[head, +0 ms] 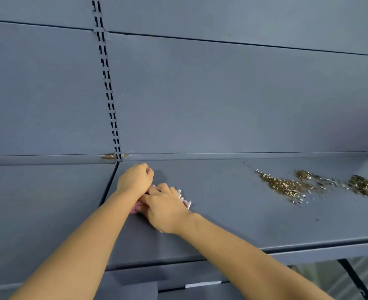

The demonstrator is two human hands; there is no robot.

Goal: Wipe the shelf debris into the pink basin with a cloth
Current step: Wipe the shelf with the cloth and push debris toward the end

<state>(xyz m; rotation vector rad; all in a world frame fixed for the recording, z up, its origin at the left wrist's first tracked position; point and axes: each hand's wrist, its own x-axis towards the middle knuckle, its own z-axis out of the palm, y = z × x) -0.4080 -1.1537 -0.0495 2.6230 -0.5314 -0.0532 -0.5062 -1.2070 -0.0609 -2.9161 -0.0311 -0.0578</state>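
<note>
Both hands sit centre-left on the shelf [222, 213]: the right hand [165, 210] curls over one pink-white cloth [186, 202], the left hand [135, 178] is fisted beside it, contents unclear. Wiping has barely begun, I'd say: three debris patches [282, 185] lie untouched at right, and no pink basin shows
</note>
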